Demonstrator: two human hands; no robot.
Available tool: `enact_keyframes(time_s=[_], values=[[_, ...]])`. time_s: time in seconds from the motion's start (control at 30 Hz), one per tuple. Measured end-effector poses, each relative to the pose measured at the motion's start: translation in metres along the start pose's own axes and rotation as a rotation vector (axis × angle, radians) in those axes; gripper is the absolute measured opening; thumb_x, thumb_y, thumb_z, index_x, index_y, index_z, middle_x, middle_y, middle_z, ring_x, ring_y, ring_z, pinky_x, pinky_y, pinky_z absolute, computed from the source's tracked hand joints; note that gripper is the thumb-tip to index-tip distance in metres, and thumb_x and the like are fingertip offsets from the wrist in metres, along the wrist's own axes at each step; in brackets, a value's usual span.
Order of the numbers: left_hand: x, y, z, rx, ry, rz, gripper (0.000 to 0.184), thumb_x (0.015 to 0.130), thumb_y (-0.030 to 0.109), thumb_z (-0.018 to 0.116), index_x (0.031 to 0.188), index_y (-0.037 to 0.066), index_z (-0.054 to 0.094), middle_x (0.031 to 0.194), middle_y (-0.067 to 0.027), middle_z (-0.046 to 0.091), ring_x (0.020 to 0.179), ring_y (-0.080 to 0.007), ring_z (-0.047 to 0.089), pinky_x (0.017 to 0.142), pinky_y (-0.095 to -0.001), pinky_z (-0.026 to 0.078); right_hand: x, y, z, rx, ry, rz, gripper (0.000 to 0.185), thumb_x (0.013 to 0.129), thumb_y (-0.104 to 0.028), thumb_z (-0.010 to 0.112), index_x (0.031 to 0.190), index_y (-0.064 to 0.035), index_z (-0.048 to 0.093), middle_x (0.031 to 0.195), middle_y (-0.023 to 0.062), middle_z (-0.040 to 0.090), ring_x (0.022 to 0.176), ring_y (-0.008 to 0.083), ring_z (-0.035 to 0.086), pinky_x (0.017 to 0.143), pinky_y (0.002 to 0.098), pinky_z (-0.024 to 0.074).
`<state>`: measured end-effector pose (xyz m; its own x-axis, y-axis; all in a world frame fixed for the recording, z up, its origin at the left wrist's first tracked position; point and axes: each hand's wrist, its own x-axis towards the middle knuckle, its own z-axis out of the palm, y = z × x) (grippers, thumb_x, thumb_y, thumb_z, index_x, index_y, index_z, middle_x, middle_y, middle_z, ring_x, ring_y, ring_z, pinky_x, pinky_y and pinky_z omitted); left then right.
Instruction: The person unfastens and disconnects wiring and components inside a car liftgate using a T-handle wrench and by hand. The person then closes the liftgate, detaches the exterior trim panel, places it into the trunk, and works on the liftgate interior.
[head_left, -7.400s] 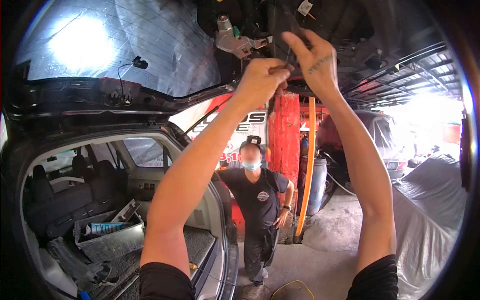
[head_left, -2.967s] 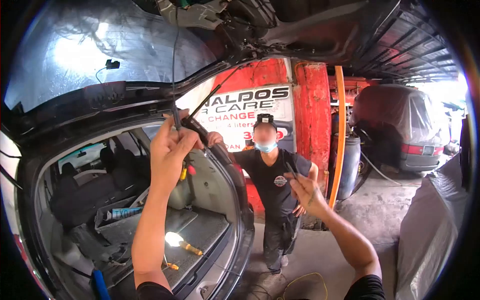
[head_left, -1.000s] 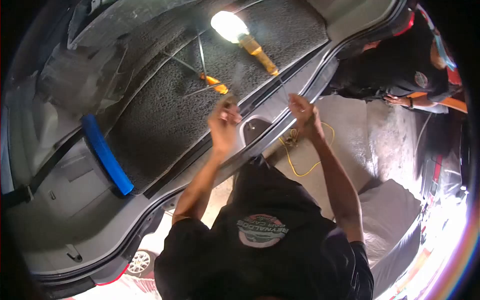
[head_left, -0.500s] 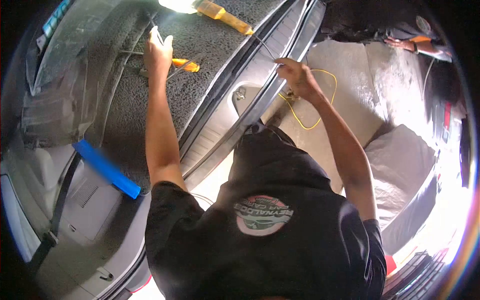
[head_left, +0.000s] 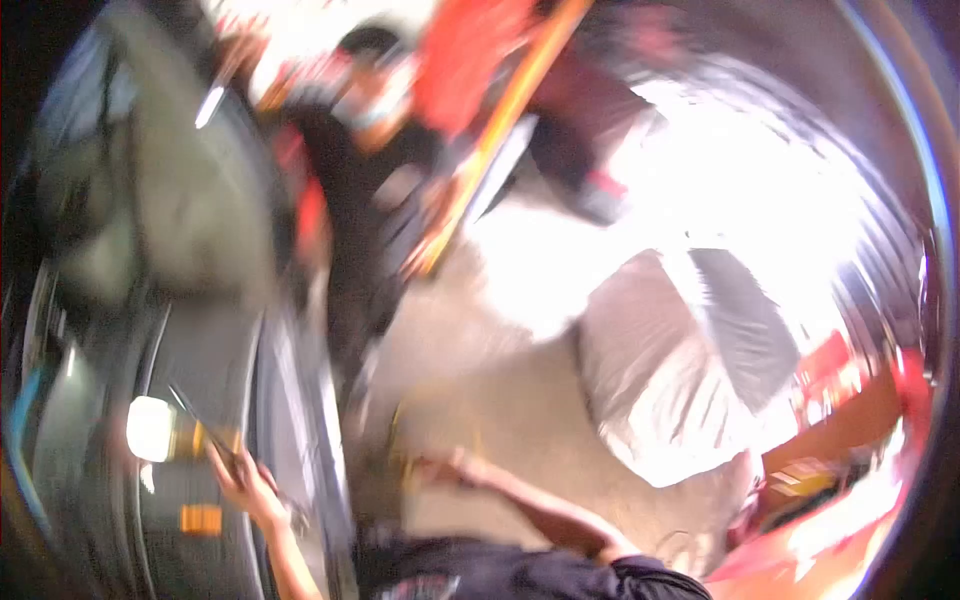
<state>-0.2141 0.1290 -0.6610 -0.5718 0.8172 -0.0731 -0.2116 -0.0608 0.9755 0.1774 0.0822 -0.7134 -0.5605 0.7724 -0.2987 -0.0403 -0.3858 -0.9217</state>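
My left hand [head_left: 250, 490] is closed round a thin dark rod [head_left: 205, 425] that points up and left over the dark carpeted floor of the vehicle. Just beyond the rod glows a work lamp [head_left: 150, 430] with a yellow-orange body. An orange tool handle [head_left: 201, 519] lies on the carpet, left of my left hand. Outside the door sill, my right hand [head_left: 450, 467] is held over the concrete, near a yellow cord [head_left: 398, 430]. Motion smears its fingers, so what they hold cannot be made out.
A person in dark clothes [head_left: 350, 200] stands by the vehicle, a hand near a long yellow-orange bar [head_left: 510, 95]. A bulky thing under a grey cover [head_left: 660, 370] stands on the concrete floor [head_left: 500, 400]. Red items [head_left: 820, 550] are at lower right.
The view has swung up and right, bringing the person and the bar into sight. My right hand has left the lamp's cord. The rod stays in my left hand.
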Motion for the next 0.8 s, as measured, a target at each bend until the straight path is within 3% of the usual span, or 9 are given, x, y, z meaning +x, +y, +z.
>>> enact_keyframes(time_s=[0.07, 0.1, 0.23, 0.47, 0.57, 0.63, 0.7, 0.73, 0.8], values=[[-0.019, -0.070, 0.091, -0.149, -0.203, -0.103, 0.075, 0.098, 0.012, 0.059, 0.164, 0.014, 0.022, 0.083, -0.0072, 0.058, 0.048, -0.0113, 0.050, 0.042, -0.0263, 0.043, -0.011, 0.011, 0.015, 0.051, -0.120, -0.189, 0.121, 0.082, -0.086, 0.054, 0.164, -0.0050, 0.017, 0.170, 0.0145, 0.019, 0.156, 0.0281, 0.022, 0.120, 0.0502, 0.0298], [-0.037, -0.086, 0.137, -0.306, -0.417, -0.064, 0.079, 0.097, 0.009, 0.061, 0.164, 0.014, 0.019, 0.085, -0.0103, 0.059, 0.047, -0.0139, 0.050, 0.044, -0.0298, 0.046, -0.025, -0.009, 0.021, -0.337, -0.110, -0.338, 0.122, 0.081, -0.083, 0.060, 0.165, -0.0069, 0.012, 0.172, 0.0126, 0.011, 0.158, 0.0262, 0.013, 0.122, 0.0499, 0.0260], [-0.139, -0.040, 0.256, -0.179, -0.799, -0.228, 0.083, 0.091, -0.002, 0.069, 0.160, 0.000, 0.022, 0.109, -0.0189, 0.065, 0.062, -0.0213, 0.065, 0.050, -0.0322, 0.052, -0.090, -0.047, 0.044, -0.360, 0.556, -0.335, 0.091, 0.091, -0.062, 0.058, 0.157, -0.0069, 0.028, 0.149, 0.0116, 0.032, 0.132, 0.0227, 0.033, 0.106, 0.0449, 0.0374], [-0.262, -0.018, 0.344, -0.336, -1.476, -0.576, 0.085, 0.088, 0.002, 0.073, 0.157, -0.006, 0.023, 0.108, -0.0177, 0.067, 0.069, -0.0212, 0.066, 0.058, -0.0353, 0.055, -0.164, -0.050, 0.084, -0.366, 1.446, -0.659, 0.041, 0.108, -0.026, 0.055, 0.144, -0.0071, 0.056, 0.109, 0.0098, 0.070, 0.087, 0.0166, 0.067, 0.077, 0.0363, 0.0573], [-0.268, -0.032, 0.385, -0.241, -1.867, -0.467, 0.102, 0.086, 0.015, 0.081, 0.161, 0.000, 0.014, 0.106, -0.0173, 0.068, 0.085, -0.0257, 0.071, 0.068, -0.0371, 0.057, -0.164, -0.049, 0.098, -0.098, 1.755, -0.831, 0.039, 0.098, -0.022, 0.060, 0.131, -0.0031, 0.066, 0.092, 0.0075, 0.069, 0.075, 0.0172, 0.064, 0.069, 0.0342, 0.0542], [-0.271, 0.002, 0.383, -0.151, -2.178, -0.652, 0.075, 0.097, 0.011, 0.066, 0.159, 0.004, 0.024, 0.103, -0.0175, 0.067, 0.060, -0.0222, 0.068, 0.058, -0.0347, 0.061, -0.158, -0.049, 0.114, 0.005, 2.024, -1.023, 0.030, 0.091, -0.023, 0.065, 0.106, 0.0011, 0.075, 0.075, 0.0002, 0.062, 0.067, 0.0121, 0.053, 0.062, 0.0294, 0.0445], [-0.268, 0.025, 0.392, -0.115, -2.415, -0.550, 0.070, 0.098, 0.012, 0.066, 0.156, 0.001, 0.030, 0.106, -0.0176, 0.068, 0.067, -0.0240, 0.070, 0.062, -0.0354, 0.063, -0.204, -0.007, 0.114, -0.225, 2.136, -0.835, 0.055, 0.095, -0.035, 0.062, 0.139, -0.0019, 0.060, 0.105, 0.0096, 0.071, 0.092, 0.0172, 0.067, 0.080, 0.0321, 0.0554], [-0.271, 0.038, 0.400, -0.107, -2.618, -0.449, 0.065, 0.099, 0.013, 0.067, 0.153, -0.001, 0.036, 0.110, -0.0178, 0.069, 0.074, -0.0259, 0.073, 0.066, -0.0362, 0.064, -0.195, -0.044, 0.150, -0.276, 2.300, -1.006, 0.034, 0.094, -0.024, 0.057, 0.112, 0.0009, 0.073, 0.073, 0.0004, 0.063, 0.064, 0.0080, 0.057, 0.060, 0.0251, 0.0487], [-0.276, 0.070, 0.413, -0.123, -2.718, -0.189, 0.050, 0.101, 0.017, 0.066, 0.144, 0.000, 0.049, 0.110, -0.0147, 0.070, 0.082, -0.0236, 0.073, 0.066, -0.0349, 0.063, -0.207, -0.066, 0.196, -0.456, 2.492, -1.180, 0.031, 0.095, -0.017, 0.052, 0.112, -0.0013, 0.073, 0.077, 0.0013, 0.064, 0.066, 0.0076, 0.055, 0.058, 0.0229, 0.0415]])
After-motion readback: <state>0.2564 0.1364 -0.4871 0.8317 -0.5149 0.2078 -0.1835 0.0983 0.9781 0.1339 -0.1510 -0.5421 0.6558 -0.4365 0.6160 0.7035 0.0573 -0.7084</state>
